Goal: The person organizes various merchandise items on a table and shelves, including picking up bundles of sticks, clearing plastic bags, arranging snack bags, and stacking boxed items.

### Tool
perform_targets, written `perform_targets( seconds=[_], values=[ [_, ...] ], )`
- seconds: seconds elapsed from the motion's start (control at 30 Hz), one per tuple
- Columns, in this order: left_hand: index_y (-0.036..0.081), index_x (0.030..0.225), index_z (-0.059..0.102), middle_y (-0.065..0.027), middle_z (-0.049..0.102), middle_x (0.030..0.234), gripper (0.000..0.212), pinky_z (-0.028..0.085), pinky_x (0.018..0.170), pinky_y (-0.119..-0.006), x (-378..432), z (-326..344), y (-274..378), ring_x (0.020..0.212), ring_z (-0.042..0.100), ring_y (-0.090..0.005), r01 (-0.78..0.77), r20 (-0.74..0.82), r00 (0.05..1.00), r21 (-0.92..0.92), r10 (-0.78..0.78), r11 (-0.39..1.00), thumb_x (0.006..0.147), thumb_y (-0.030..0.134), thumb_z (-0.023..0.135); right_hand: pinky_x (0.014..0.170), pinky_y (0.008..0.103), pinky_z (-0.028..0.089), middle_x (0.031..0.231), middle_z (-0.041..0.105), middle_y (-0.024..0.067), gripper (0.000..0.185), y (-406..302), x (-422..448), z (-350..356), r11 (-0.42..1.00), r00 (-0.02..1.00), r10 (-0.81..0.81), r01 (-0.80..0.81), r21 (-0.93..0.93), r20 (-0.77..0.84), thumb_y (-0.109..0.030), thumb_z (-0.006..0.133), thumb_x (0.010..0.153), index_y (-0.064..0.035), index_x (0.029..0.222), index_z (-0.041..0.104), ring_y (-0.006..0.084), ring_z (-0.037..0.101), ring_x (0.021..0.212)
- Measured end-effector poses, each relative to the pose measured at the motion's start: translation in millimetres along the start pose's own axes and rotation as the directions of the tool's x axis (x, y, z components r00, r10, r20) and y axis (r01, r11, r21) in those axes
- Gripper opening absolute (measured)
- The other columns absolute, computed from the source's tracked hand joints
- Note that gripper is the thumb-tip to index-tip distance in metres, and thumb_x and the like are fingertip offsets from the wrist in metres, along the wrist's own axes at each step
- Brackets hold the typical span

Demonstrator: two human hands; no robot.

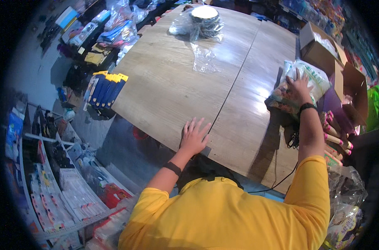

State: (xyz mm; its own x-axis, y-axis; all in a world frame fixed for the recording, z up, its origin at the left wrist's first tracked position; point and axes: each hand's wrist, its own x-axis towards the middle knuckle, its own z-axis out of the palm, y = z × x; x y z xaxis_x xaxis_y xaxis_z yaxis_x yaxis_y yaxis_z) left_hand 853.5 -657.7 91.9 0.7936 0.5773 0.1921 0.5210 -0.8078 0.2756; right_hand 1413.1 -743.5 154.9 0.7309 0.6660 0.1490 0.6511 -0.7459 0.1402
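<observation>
My left hand lies palm down on the near edge of a wood-grain table, fingers spread and holding nothing. At the table's right side, my right hand is on a pile of printed plastic packages, fingers apart on top. Whether it grips them or only rests there, I cannot tell. The packages are white and green, with a darker patterned part toward the left. Far across the table stands a round stack wrapped in clear plastic, with a loose plastic flap trailing toward me.
Open cardboard boxes and rolled items with pink ends crowd the right side. A black cable runs by the near right edge. Blue packs with yellow tops hang at the left. Shelf racks with goods stand lower left.
</observation>
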Motion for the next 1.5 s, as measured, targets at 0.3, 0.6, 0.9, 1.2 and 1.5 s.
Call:
perform_targets(
  seconds=[0.3,0.6,0.9,1.2,1.5],
  values=[
    [0.023,0.139,0.049,-0.0096,0.05,0.138,0.055,0.025,0.109,-0.057,-38.5,-43.2,-119.4,0.132,0.04,-0.0337,0.238,-0.074,0.968,-0.025,-0.239,0.971,0.086,0.027,0.061,0.105,0.073,0.021,0.155,0.023,0.0207,0.068,-144.3,-117.6,-55.1,0.961,0.937,-0.212,0.252,-0.117,0.277,-0.043,0.065,0.085,-0.0237,0.145,0.037,0.041,0.018,0.144],
    [0.015,0.135,0.052,-0.0089,0.052,0.136,0.048,0.022,0.111,-0.057,-50.9,-40.4,-172.6,0.132,0.04,-0.0344,0.319,-0.31,0.895,-0.057,-0.32,0.946,0.09,0.031,0.055,0.102,0.0517,0.042,0.143,0.041,0.0182,0.071,-364.3,-88.5,-4.7,0.779,0.91,-0.389,0.241,0.579,0.143,-0.044,0.067,0.082,-0.0202,0.143,0.039,0.0394,0.044,0.129],
    [0.014,0.131,0.055,-0.0077,0.051,0.136,0.048,0.021,0.111,-0.059,-50.3,-44.1,-179.3,0.131,0.039,-0.0354,0.282,-0.314,0.897,-0.134,-0.311,0.95,0.084,0.027,0.06,0.083,0.05,0.05,0.104,0.06,0.0151,0.028,-475.2,-58.2,-5.1,0.879,0.921,-0.389,0.381,0.288,-0.03,-0.018,0.057,0.084,-0.0089,0.111,0.059,0.0365,0.059,0.101],
    [0.014,0.124,0.059,-0.0087,0.051,0.136,0.044,0.022,0.109,-0.06,-52.7,-41.6,-183.3,0.132,0.038,-0.0357,0.201,-0.306,0.921,-0.153,-0.24,0.968,0.081,0.023,0.059,0.075,0.0488,0.049,0.09,0.06,0.0192,0.01,-451.9,-149.1,-27.3,0.769,0.852,-0.518,0.503,0.395,-0.077,-0.011,0.049,0.089,-0.0029,0.092,0.054,0.0412,0.059,0.088],
    [0.015,0.122,0.06,-0.0105,0.05,0.136,0.043,0.021,0.109,-0.062,-56.4,-46.5,-187.3,0.131,0.04,-0.0364,0.021,-0.249,0.967,-0.128,-0.053,0.992,0.08,0.025,0.06,0.069,0.0469,0.047,0.091,0.059,0.0196,0.003,-334.8,-239.8,-60.0,0.729,0.933,-0.337,0.346,0.591,-0.131,-0.002,0.055,0.087,-0.0024,0.09,0.055,0.0439,0.057,0.083]
  ],
)
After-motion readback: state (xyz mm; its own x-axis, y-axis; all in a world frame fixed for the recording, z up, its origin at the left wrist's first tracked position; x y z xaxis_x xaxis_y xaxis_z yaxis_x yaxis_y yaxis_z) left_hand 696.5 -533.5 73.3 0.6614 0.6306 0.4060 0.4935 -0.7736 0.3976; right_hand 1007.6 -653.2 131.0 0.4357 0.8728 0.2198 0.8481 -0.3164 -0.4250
